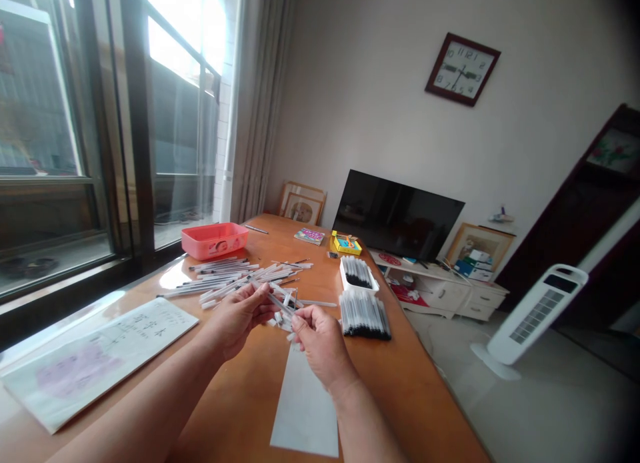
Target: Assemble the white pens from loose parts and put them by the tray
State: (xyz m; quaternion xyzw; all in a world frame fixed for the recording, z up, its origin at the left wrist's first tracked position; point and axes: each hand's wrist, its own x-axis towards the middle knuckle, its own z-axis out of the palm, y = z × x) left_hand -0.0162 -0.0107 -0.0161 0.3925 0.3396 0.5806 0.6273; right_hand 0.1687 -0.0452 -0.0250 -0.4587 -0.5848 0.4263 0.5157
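Note:
Over the middle of the table, my left hand and my right hand are both closed on a pale translucent pen barrel, one hand near each end. Past my left hand spreads a loose pile of pen parts, white barrels with some dark tips and thin refills. Small white pieces lie under my hands, partly hidden by them. A bundle of clear pens with black ends lies to the right of my right hand. Behind it, a white tray holds more such pens.
A red plastic basket stands at the far left, by the window. An exercise book lies at the left and a white paper strip in front of me. A yellow box and a colourful booklet sit at the far end.

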